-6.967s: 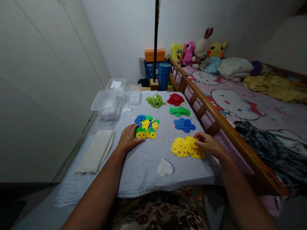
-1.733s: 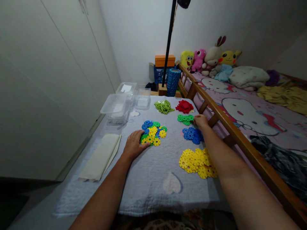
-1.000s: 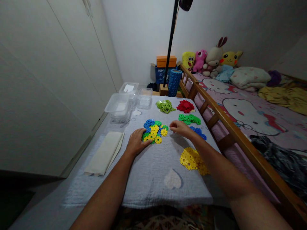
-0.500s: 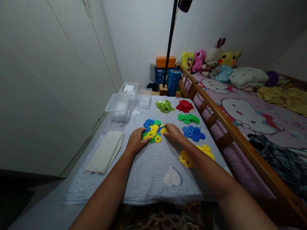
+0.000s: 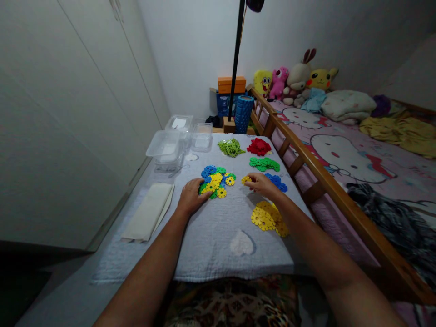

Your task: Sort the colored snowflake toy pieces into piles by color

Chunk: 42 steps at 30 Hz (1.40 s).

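In my right hand (image 5: 261,185) a yellow flower-shaped disc (image 5: 245,180) is pinched between thumb and fingers, raised over the cloth. My left hand (image 5: 192,196) rests at the left edge of a mixed pile of blue, green and yellow discs (image 5: 216,180), thumb and fingers spread against it. Sorted by colour on the right lie yellow discs (image 5: 264,215), blue discs (image 5: 279,182) partly behind my right hand, green discs (image 5: 265,164), red pieces (image 5: 259,146) and light green pieces (image 5: 230,147). My right forearm covers some of the yellow ones.
Clear plastic boxes (image 5: 166,144) stand at the table's back left, with a folded beige cloth (image 5: 150,212) nearer me. A black lamp pole (image 5: 235,63) rises behind the table. Along the right side runs a wooden bed rail (image 5: 311,177).
My right hand has drawn away from the mixed pile to the right, taking a yellow disc with it. My left hand stays beside the pile. The view has shifted slightly.
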{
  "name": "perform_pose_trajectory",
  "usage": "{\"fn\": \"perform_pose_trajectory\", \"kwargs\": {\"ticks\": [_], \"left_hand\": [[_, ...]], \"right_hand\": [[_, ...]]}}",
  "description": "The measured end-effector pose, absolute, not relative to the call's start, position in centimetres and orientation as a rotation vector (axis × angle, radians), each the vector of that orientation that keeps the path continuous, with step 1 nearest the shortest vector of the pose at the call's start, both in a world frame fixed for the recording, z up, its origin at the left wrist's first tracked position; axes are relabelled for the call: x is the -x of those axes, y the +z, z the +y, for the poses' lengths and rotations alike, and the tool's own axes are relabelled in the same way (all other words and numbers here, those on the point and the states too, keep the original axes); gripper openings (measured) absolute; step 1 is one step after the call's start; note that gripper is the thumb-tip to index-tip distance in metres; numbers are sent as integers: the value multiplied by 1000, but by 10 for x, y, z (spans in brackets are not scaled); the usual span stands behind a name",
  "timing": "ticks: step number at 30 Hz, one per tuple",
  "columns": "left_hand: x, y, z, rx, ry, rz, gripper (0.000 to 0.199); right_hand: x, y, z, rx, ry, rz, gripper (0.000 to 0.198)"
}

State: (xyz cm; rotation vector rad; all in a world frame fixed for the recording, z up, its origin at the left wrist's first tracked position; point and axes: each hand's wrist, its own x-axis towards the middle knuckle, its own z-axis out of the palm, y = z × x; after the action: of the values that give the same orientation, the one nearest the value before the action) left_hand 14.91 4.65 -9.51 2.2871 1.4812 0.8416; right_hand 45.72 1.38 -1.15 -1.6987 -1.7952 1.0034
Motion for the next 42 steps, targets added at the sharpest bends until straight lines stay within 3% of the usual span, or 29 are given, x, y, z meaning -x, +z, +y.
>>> {"fn": "perform_pose_trajectory", "kwargs": {"ticks": [3,8,17,27,34,42], "left_hand": [[-149,-96,47,-2290,832,1485,52],[-148,-95,48,-2286,823,1498,53],[-149,-92,47,-2277,816,1510,53],[-150,-90,46,-2261,782,1535,55],[-150,-90,46,-2263,785,1525,55],[-150,-89,45,-2267,796,1526,51]], "right_hand": [[-479,-1,-8,1679,1090,-1865,7],[-502,3,-46,1708,1037,-1867,29],[-519,4,-79,1783,857,-1984,20],[-525,-3,-91,1845,930,-2054,7],[-529,-10,-93,1925,623,-2170,13],[-524,-3,-99,1999,637,-2020,16]]}}
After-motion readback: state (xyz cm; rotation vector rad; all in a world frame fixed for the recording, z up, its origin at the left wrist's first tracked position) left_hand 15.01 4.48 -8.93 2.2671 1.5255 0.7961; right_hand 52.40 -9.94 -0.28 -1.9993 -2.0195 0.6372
